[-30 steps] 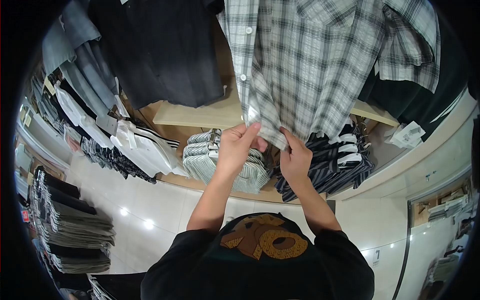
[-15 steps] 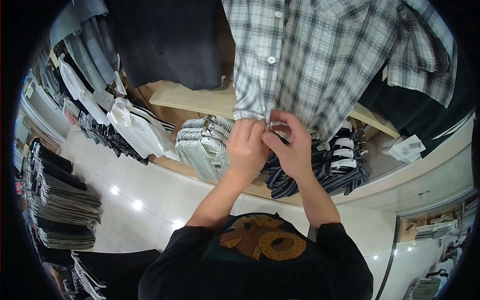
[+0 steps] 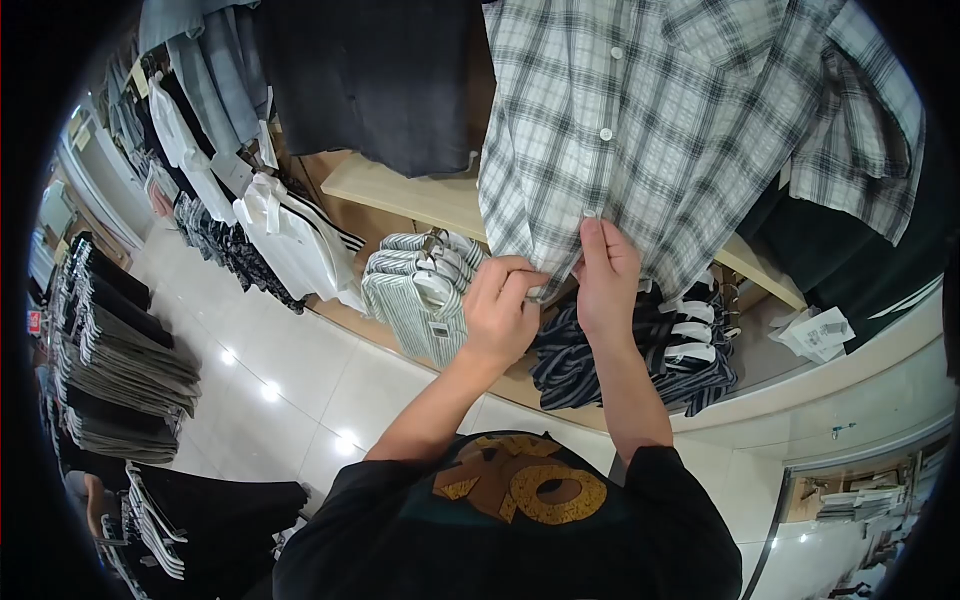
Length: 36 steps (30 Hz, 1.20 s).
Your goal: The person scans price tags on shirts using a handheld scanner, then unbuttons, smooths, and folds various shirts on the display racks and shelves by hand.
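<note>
Beneath the hanging clothes, a pale tiled floor point(image 3: 250, 370) shines and gives back the lamps as small bright spots. Along the wall runs a light wooden shelf point(image 3: 405, 195), with a dark garment point(image 3: 375, 90) hanging in front of it. Lower down, light striped garments point(image 3: 410, 310) and dark striped garments point(image 3: 570, 360) are hung on white hangers, close together. Farther to the left are white garments point(image 3: 300, 250), and across the floor stands a row of dark and grey clothes point(image 3: 120, 360). A white paper tag point(image 3: 818, 333) lies at the right side.

The plaid shirt point(image 3: 560, 150) hangs in front of the person, above the dark striped garments. The left hand point(image 3: 503, 310) pinches its lower edge with a closed grip. The right hand point(image 3: 607, 280) also grips the shirt: its thumb presses on the front, below the buttons point(image 3: 606, 134), while the other fingers are partly hidden.

Half a second before, both hands were meeting at the bottom of the button strip; now they are a little apart. The lower front, which was drawn together then, is spread wider and flatter. The view itself has also shifted slightly.
</note>
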### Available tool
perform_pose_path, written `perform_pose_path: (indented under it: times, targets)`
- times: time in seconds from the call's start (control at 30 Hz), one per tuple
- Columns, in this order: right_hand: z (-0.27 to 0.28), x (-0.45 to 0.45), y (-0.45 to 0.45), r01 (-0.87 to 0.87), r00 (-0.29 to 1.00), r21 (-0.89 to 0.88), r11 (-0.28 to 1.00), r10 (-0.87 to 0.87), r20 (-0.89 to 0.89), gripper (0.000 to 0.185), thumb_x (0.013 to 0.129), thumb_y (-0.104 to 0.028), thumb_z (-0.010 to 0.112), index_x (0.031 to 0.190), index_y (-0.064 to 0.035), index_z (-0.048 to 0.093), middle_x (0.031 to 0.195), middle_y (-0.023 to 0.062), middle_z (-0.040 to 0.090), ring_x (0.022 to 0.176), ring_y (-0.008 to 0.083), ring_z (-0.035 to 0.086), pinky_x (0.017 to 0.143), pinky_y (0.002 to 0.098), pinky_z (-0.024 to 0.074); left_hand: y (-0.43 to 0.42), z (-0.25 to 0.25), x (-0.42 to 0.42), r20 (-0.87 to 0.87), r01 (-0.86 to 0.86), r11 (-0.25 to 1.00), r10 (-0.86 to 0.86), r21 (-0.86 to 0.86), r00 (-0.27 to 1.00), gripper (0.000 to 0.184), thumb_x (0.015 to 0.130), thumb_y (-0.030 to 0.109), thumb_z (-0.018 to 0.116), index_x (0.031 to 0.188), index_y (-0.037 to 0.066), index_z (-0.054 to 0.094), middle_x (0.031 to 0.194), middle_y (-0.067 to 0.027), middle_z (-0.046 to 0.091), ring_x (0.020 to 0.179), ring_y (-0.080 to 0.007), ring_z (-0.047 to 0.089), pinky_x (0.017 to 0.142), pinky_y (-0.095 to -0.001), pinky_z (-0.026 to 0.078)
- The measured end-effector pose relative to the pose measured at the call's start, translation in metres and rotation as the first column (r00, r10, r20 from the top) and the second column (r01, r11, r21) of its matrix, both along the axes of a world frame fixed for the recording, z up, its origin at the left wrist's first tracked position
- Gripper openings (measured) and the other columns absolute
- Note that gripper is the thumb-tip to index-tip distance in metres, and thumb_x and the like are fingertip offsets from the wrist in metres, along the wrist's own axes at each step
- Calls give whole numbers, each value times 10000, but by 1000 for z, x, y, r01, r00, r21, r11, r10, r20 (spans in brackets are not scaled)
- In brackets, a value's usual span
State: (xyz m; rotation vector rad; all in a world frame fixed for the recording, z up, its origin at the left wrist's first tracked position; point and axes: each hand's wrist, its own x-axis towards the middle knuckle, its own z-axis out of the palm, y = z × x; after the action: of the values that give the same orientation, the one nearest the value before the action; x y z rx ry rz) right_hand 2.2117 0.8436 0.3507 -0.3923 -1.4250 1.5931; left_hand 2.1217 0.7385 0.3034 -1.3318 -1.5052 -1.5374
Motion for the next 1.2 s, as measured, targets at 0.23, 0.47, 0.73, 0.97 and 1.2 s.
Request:
perform_pose_path:
  times: [0.23, 0.47, 0.73, 0.97, 1.2]
  targets:
    - [-43, 3, 12, 173, 985, 166, 971, -173, -18, 135, 1030, -104, 715, 954, 7, 706, 747, -74, 573, 656, -9, 431, 573, 203, 335, 1, -23, -12, 131, 61, 989, -43, -137, 990, 179, 768, -81, 694, 914, 22, 712, 992, -112, 705, 855, -315, 717, 736, -388, 581]
    - [-46, 3, 32, 504, 844, 373, 779, -537, -18, 160, 993, -101, 758, 950, 44, 708, 697, -45, 587, 651, 7, 451, 568, 197, 363, 0, -33, -75, 127, 30, 958, 7, -284, 992, 209, 871, -51, 667, 1074, -10, 695, 1104, -163, 712, 944, -348, 726, 805, -408, 601]
    - [-64, -36, 11, 618, 725, 507, 602, -685, -70, 247, 997, 1, 666, 1242, 30, 667, 1210, 149, 710, 986, 224, 712, 836, 313, 556, 51, -20, -254, 786, 145, 798, -514, 585, -344, 603, 932, 255, 828, 1412, 16, 552, 1354, -113, 643, 1346, -239, 540, 1040, -446, 517]
    - [-23, -102, -43, 609, 709, 682, 405, -663, -239, 641, 909, 32, 719, 1484, 50, 435, 1544, 238, 467, 1413, 384, 485, 1130, 462, 437, 46, 10, -286, 727, 37, 864, -445, 503, 523, 208, 1017, 165, 712, 1142, 2, 679, 1019, -87, 720, 858, -258, 631, 844, -326, 504]
    - [62, -205, -114, 309, 812, 876, 370, -582, -41, 991, 760, -135, 904, 1558, 56, 348, 1587, 298, 396, 1440, 464, 445, 1198, 512, 363, -21, -36, -234, 325, 312, 941, -256, -133, 910, 277, 860, 71, 745, 1128, 4, 716, 1024, -212, 747, 961, -403, 735, 816, -467, 586]
